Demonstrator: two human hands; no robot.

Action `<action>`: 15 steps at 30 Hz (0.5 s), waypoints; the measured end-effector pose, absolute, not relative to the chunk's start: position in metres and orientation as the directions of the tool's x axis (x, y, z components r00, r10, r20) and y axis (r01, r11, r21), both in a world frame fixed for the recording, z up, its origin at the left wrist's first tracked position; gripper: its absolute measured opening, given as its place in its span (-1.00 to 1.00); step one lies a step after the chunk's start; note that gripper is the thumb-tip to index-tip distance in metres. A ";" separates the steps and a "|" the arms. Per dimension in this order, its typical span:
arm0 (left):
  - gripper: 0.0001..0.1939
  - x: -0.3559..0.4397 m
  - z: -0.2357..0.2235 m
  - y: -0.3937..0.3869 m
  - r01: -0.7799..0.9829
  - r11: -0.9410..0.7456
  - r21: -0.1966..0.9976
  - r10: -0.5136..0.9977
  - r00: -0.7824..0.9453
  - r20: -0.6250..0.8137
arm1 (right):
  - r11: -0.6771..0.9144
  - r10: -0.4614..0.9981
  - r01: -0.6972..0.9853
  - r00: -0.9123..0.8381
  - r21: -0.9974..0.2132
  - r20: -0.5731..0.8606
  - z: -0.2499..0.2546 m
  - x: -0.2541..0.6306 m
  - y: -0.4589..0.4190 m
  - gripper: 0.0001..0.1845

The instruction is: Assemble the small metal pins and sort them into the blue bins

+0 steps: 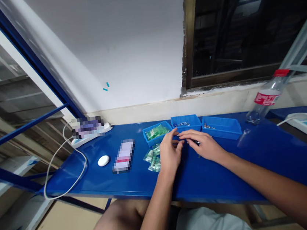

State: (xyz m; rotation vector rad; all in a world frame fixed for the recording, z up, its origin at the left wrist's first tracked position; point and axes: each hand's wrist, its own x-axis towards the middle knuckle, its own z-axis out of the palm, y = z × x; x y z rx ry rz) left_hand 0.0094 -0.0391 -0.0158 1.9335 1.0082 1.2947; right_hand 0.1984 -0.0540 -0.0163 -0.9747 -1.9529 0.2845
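Here at the fingertips, just nearer the person than the middle blue bin (190, 128), sits the small work: a slim dark piece (199, 156) pokes out beneath the right hand (207, 147). That hand's fingers curl over, seemingly round something thin, though I can't tell how firmly. The left hand (170, 152) meets it, thumb and forefinger drawn close; whether they pinch anything, I can't tell.

Fiddly stuff, this! Best, I'd judge, to keep both wrists low and steady, to let one hand hold firm while the other makes the fine adjustment, and to tip the knuckles aside so the contact point shows. A light pinch should serve; anything so slim could slip or roll.

Inside the middle bin lie thin metal rods (182, 124). To its right, a blue bin (224, 131) holds small metal pieces (208, 126); to its left, another (154, 143) carries green packets (155, 131), with loose clear-and-green packets (154, 165) nearer the person. Farther left of the landmark, a phone-like slab (124, 156); well off right, a red-capped bottle (266, 98).
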 end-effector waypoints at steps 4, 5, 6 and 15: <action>-0.39 0.009 -0.016 -0.039 0.290 -0.544 0.787 0.838 0.236 0.492 | 0.661 0.726 0.545 -0.290 -0.516 0.623 -0.016 0.200 -0.054 -0.71; -0.39 0.009 -0.016 -0.039 0.300 -0.551 0.779 0.834 0.238 0.498 | 0.661 0.725 0.553 -0.296 -0.508 0.622 -0.015 0.200 -0.054 -0.72; -0.39 0.009 -0.015 -0.039 0.310 -0.557 0.770 0.830 0.239 0.504 | 0.658 0.727 0.560 -0.300 -0.503 0.617 -0.015 0.200 -0.054 -0.73; -0.39 0.013 -0.011 -0.041 0.237 -0.524 0.818 0.849 0.224 0.478 | 0.557 0.818 0.560 -0.245 -0.613 0.520 -0.017 0.198 -0.055 -0.45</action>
